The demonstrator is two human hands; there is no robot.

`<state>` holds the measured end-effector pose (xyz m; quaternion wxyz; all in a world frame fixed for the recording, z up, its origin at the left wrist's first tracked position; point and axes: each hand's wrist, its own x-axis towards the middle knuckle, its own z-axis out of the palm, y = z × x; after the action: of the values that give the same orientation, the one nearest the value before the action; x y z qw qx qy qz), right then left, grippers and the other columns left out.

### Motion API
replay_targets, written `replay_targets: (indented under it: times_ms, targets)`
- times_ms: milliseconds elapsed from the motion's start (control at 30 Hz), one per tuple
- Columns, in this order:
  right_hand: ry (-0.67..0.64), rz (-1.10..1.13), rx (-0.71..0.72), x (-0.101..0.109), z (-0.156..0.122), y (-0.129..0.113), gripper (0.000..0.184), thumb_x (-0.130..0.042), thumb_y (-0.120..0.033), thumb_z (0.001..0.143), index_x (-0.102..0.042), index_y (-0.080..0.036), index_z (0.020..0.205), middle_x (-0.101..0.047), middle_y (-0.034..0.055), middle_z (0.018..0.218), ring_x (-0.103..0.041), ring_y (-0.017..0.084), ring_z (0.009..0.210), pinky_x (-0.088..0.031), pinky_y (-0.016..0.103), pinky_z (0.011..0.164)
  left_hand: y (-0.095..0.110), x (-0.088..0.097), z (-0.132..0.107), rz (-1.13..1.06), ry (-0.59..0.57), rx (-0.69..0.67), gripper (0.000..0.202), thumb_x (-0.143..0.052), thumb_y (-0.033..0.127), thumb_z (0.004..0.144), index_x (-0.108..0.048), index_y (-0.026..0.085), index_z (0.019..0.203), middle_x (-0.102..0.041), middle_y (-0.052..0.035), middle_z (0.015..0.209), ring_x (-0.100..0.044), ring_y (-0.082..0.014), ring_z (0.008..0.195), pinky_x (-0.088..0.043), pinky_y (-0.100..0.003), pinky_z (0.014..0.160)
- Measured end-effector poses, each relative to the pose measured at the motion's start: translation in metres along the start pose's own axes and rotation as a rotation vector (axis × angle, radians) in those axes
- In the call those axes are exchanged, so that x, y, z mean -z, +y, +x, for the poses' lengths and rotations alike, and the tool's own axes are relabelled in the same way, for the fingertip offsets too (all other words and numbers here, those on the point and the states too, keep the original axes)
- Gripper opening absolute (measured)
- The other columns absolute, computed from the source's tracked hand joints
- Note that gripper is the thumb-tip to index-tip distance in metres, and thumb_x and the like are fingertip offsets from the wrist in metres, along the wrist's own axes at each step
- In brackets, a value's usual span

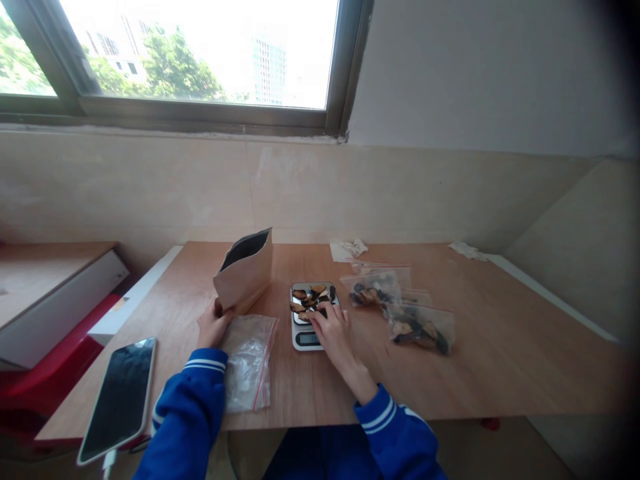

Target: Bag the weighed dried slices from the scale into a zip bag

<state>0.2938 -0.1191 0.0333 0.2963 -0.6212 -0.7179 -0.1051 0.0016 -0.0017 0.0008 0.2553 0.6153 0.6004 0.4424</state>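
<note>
A: Starting low in the frame: see the phone (120, 397) lying face up at lower left, and the empty zip bag (247, 360) flat beside the blue sleeve (193, 407)?

B: Yes. Just above the bag, find the left hand (211, 327), curled around the bottom corner of the brown paper pouch (245, 273), holding it upright with the mouth open.

A: And the right hand (334, 333)?

B: Middle of the frame, over the small scale (296, 327), fingertips touching the dried pieces (310, 295) heaped on top. Cannot tell whether pinching one.

A: Best handling, probably?

B: Shift one piece at a time, keep the palm off the scale, and leave the display (306, 339) uncovered.

A: Further right?

B: Filled bags (423, 328), near the scale but apart from it. Beyond, crumpled tissue (347, 249) by the wall (350, 193).
</note>
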Motion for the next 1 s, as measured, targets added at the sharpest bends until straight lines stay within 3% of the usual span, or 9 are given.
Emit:
replay_targets:
  times_ms: [133,333,600,700,767,833,867,933,1000]
  targets:
    - [0.052,0.055,-0.063,-0.002,0.002,0.003,0.022,-0.049,-0.02,0.09,-0.068,-0.026,0.098,-0.061,0.008,0.103,-0.053,0.023,0.092,-0.036,0.035,0.075,-0.004,-0.001,0.001,0.003,0.039,0.03,0.041,-0.062,0.046,0.066,-0.062,0.019,0.095,-0.069,-0.0045,0.087,-0.063,-0.0287,0.089,-0.049,-0.039,0.081]
    - [0.212,0.253,-0.258,0.016,-0.018,0.013,0.027,-0.042,-0.019,0.091,-0.068,-0.023,0.101,-0.061,0.0069,0.096,-0.055,0.021,0.091,-0.036,0.035,0.082,0.002,0.0,-0.002,-0.067,0.084,0.0,0.06,-0.064,0.046,0.068,-0.054,0.017,0.119,-0.064,-0.0101,0.114,-0.059,-0.0296,0.107,-0.046,-0.041,0.091]
    - [0.142,0.259,-0.293,0.03,-0.066,0.009,0.029,-0.043,-0.013,0.086,-0.069,-0.026,0.087,-0.063,0.005,0.097,-0.054,0.022,0.09,-0.034,0.037,0.083,0.022,0.005,-0.022,0.006,0.29,-0.21,0.084,-0.071,0.039,0.068,-0.028,0.024,0.139,-0.036,-0.0136,0.144,-0.037,-0.0321,0.131,-0.031,-0.052,0.105]
    - [0.167,0.242,-0.31,0.031,-0.084,0.011,0.032,-0.042,-0.011,0.085,-0.07,-0.027,0.084,-0.063,0.0049,0.095,-0.055,0.022,0.087,-0.036,0.04,0.084,0.036,0.017,-0.039,0.07,0.396,-0.332,0.078,-0.067,0.037,0.072,-0.025,0.023,0.137,-0.033,-0.0139,0.144,-0.038,-0.0306,0.13,-0.038,-0.052,0.099]
    - [0.188,0.254,-0.331,0.031,-0.094,0.014,0.033,-0.041,-0.011,0.085,-0.07,-0.027,0.083,-0.063,0.0049,0.092,-0.055,0.022,0.086,-0.039,0.04,0.083,0.047,0.024,-0.055,0.159,0.399,-0.416,0.059,-0.065,0.034,0.075,-0.038,0.023,0.127,-0.044,-0.0118,0.134,-0.042,-0.0291,0.126,-0.041,-0.05,0.097]
    - [0.203,0.278,-0.355,0.032,-0.102,0.017,0.034,-0.04,-0.011,0.086,-0.07,-0.027,0.081,-0.062,0.0051,0.089,-0.056,0.022,0.086,-0.041,0.04,0.082,0.055,0.026,-0.072,0.208,0.24,-0.449,0.025,-0.052,0.03,0.084,-0.054,0.024,0.108,-0.061,-0.007,0.109,-0.056,-0.0255,0.109,-0.042,-0.047,0.096]
    - [0.206,0.292,-0.365,0.033,-0.105,0.018,0.035,-0.039,-0.011,0.086,-0.07,-0.026,0.081,-0.062,0.0052,0.088,-0.056,0.022,0.085,-0.042,0.039,0.081,0.056,0.024,-0.081,0.226,0.038,-0.475,0.02,-0.049,0.03,0.085,-0.058,0.026,0.102,-0.064,-0.0064,0.102,-0.06,-0.0248,0.101,-0.045,-0.045,0.093]
    - [0.208,0.317,-0.378,0.035,-0.108,0.018,0.036,-0.038,-0.01,0.086,-0.07,-0.026,0.08,-0.062,0.0054,0.088,-0.057,0.022,0.086,-0.043,0.039,0.08,0.054,0.017,-0.095,0.259,-0.243,-0.482,0.028,-0.053,0.034,0.083,-0.061,0.027,0.108,-0.065,-0.0071,0.109,-0.06,-0.0264,0.103,-0.048,-0.042,0.09]
    - [0.195,0.336,-0.379,0.037,-0.108,0.014,0.037,-0.037,-0.009,0.086,-0.07,-0.026,0.081,-0.062,0.0053,0.089,-0.057,0.022,0.085,-0.044,0.039,0.08,0.046,0.008,-0.104,0.319,-0.357,-0.461,0.038,-0.058,0.036,0.079,-0.06,0.028,0.116,-0.064,-0.0071,0.117,-0.06,-0.0282,0.104,-0.05,-0.042,0.086]
